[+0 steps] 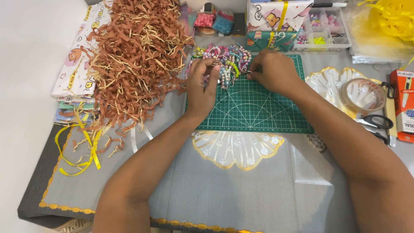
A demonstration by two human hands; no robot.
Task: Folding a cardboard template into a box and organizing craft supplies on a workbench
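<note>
Head view: both hands meet at the far edge of the green cutting mat (254, 112).
Left hand (202, 86): grip pinched on a strand of the beaded bracelets (224, 58) — apparently to separate it.
Right hand (274, 71): fingertips pressing the heap, steadying it; whether it grasps anything, I cannot tell.
Worktop (215, 194): shredded brown paper (138, 51) is piled left, tape roll (363, 96) and scissors (377, 123) are parked right — within reach, off the mat.

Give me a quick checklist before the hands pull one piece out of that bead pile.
1. Left hand on the bead pile: ok.
2. Right hand at the pile's edge: ok.
3. One piece pinched apart from the rest: cannot tell, fingers hide it.
4. Pile on the green cutting mat: ok.
5. Paper shreds apart from the beads: not ok, they nearly touch.
6. Scissors away from both hands: ok.
</note>
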